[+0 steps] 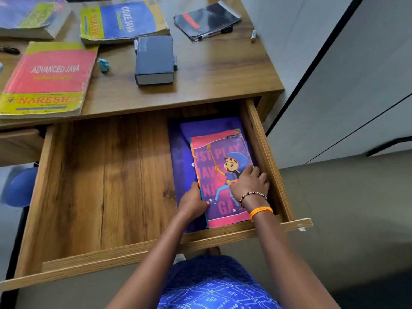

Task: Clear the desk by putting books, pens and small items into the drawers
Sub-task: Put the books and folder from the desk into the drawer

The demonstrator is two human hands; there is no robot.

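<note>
Nearest the camera, a blue patterned garment (214,284) and two forearms are seen reaching into the open drawer (107,175). The left hand (192,202) grips the spine edge of the cartoon-cover notebook (219,175), fingers curled round it; the right hand (250,180) rests on the cover with fingers spread, apparently pressing flat. The notebook lies at the drawer's right side, atop at least one purple book (178,161); a second purple layer may be present, though this cannot be confirmed. The step in hand is judged to be seating the notebook: it would best be squared against the right wall and pressed level, so that the bare left portion is kept free for the thicker volumes. On the counter (223,74) beyond, five books remain: the red Advanced Java book (49,79), a dark thick book (155,59), the Core Java book (122,21), one purple-green book (29,16) and a black booklet (207,18). About five pens or markers and one small blue item (103,64) are counted.
</note>
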